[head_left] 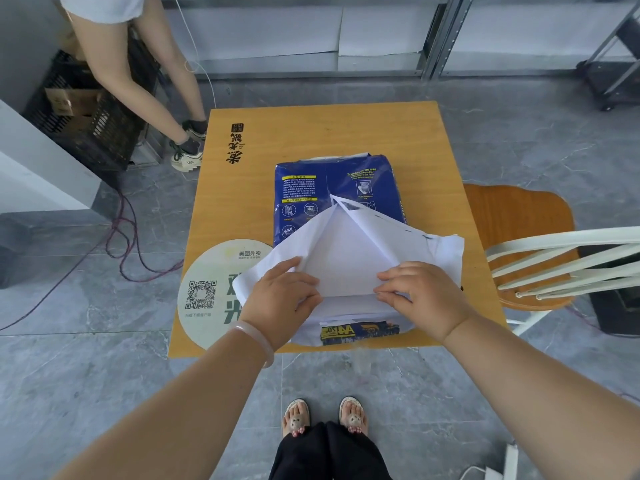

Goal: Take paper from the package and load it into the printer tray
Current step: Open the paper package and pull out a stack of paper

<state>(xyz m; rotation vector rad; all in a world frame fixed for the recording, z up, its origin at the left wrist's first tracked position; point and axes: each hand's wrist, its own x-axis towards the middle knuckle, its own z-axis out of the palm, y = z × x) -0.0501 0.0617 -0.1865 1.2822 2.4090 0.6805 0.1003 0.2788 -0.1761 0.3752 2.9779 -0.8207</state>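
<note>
We had the blue paper package [332, 188] lying lengthwise on the square orange worktop [433, 157], its opened end at the near edge. Our left hand [282, 299] and right hand [420, 294] each pinched the white inner flaps of the wrapper [346, 251], spreading them to expose the ream. No printer tray was in view.

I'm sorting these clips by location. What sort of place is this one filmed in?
Probably a workroom or storeroom fitted out with cafe furniture, not a regular office. A small wooden table bears a round food-delivery QR sticker, metal shelving lines the wall, and a black plastic crate stands on the grey tiled floor.
</note>
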